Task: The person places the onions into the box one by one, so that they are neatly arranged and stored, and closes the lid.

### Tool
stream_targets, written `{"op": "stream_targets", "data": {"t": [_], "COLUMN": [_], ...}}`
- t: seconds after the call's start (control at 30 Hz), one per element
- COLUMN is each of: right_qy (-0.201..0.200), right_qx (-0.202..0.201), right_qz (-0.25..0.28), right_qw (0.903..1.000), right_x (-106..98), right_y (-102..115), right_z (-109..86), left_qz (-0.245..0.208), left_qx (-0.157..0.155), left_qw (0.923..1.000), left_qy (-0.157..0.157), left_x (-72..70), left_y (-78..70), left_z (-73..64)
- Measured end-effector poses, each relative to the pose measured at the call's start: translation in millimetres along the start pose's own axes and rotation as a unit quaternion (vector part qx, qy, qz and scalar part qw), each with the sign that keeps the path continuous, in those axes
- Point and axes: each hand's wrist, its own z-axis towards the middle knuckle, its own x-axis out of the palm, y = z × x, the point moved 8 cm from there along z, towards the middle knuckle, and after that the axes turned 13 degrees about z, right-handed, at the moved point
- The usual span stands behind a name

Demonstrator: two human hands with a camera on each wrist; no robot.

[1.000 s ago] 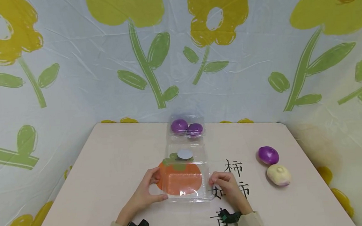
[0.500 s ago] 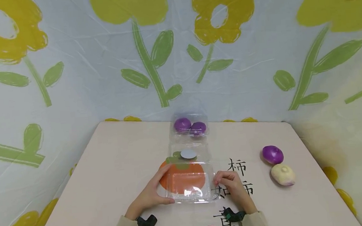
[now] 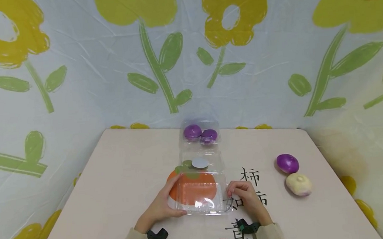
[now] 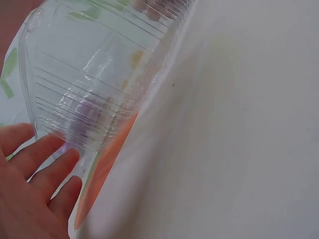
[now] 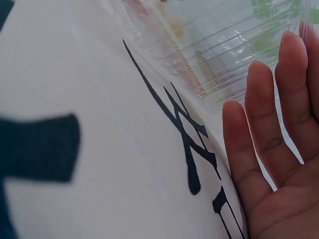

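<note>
A clear plastic clamshell box (image 3: 201, 196) stands at mid-table over an orange persimmon print. My left hand (image 3: 161, 206) holds its left side, thumb at the front corner and fingers reaching along the left edge. In the left wrist view, the fingertips (image 4: 72, 157) touch the ribbed wall. At the right edge, my right hand (image 3: 245, 197) pinches the rim between thumb and index finger. Its other fingers (image 5: 259, 89) lie alongside the box in the right wrist view. Behind stands clear plastic (image 3: 214, 153) with a white oval sticker (image 3: 199, 163).
At the table's back edge, a clear box (image 3: 183, 140) contains two purple round vegetables (image 3: 192, 132). To the right lie a purple vegetable (image 3: 287, 163), turnip-like, and a pale one with a purplish tip (image 3: 298, 184). Black brush characters (image 3: 250, 176) mark the tabletop. Flowered cloth (image 3: 109, 84) walls surround it.
The left fingers have moved from beside the box up to its back-left edge, and the thumb presses nearer its front corner. The right hand keeps its pinch. The head view has shifted slightly.
</note>
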Motion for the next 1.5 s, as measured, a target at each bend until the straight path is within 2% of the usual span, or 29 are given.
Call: {"op": "stream_targets", "data": {"t": [0.17, 0.27, 0.43, 0.57, 0.67, 0.77, 0.87, 0.93, 1.03, 1.13, 1.17, 1.23, 1.27, 1.33, 1.4, 1.5], "right_qy": [0.015, 0.023, 0.024, -0.013, -0.071, -0.145, -0.214, -0.259, -0.310, -0.367, -0.382, -0.417, -0.432, -0.460, -0.486, -0.507], "right_qx": [-0.013, -0.016, -0.027, -0.034, -0.051, -0.091, -0.155, -0.204, -0.277, -0.311, -0.313, -0.302, -0.294, -0.253, -0.198, -0.096], "right_qz": [-0.011, -0.025, -0.075, -0.149, -0.219, -0.273, -0.313, -0.337, -0.381, -0.402, -0.405, -0.399, -0.397, -0.385, -0.362, -0.325], "right_qw": [0.9997, 0.9993, 0.9966, 0.9881, 0.9718, 0.9466, 0.9123, 0.8818, 0.8259, 0.7796, 0.7693, 0.7588, 0.7547, 0.7589, 0.7704, 0.7925], "right_x": [2, 4, 5, 0, -10, -25, -36, -39, -40, -52, -60, -83, -95, -116, -137, -157], "right_y": [4, 5, 12, 29, 48, 72, 101, 123, 153, 171, 173, 171, 169, 164, 155, 139], "right_z": [0.5, 1.2, 0.7, -2.6, -6.7, -13.3, -23.7, -33.3, -48.9, -67.1, -73.2, -86.4, -92.6, -102.4, -111.2, -120.6], "left_qz": [0.017, 0.059, 0.132, 0.154, 0.160, 0.160, 0.154, 0.152, 0.148, 0.143, 0.140, 0.139, 0.138, 0.140, 0.140, 0.140], "left_qx": [0.016, 0.028, 0.054, 0.083, 0.089, 0.092, 0.094, 0.093, 0.088, 0.082, 0.082, 0.082, 0.082, 0.082, 0.082, 0.081], "left_qw": [0.9997, 0.9978, 0.9886, 0.9828, 0.9815, 0.9817, 0.9827, 0.9832, 0.9844, 0.9858, 0.9863, 0.9864, 0.9864, 0.9861, 0.9860, 0.9863], "left_qy": [-0.001, -0.014, -0.048, -0.060, -0.055, -0.046, -0.041, -0.038, -0.036, -0.031, -0.032, -0.034, -0.034, -0.036, -0.038, -0.036], "left_x": [1.0, -2.0, -8.1, -8.4, -6.8, -5.7, -5.6, -5.2, -4.6, -3.3, -3.3, -3.2, -3.2, -3.6, -4.5, -4.7], "left_y": [-1.3, -2.3, -4.4, -6.9, -7.1, -8.0, -9.4, -9.5, -8.4, -7.3, -7.5, -7.7, -7.9, -8.5, -9.1, -8.8], "left_z": [-2.3, -3.9, -5.7, -6.0, -5.8, -4.8, -3.9, -3.2, -2.4, -1.4, -1.3, -1.3, -1.4, -1.4, -1.7, -2.0]}}
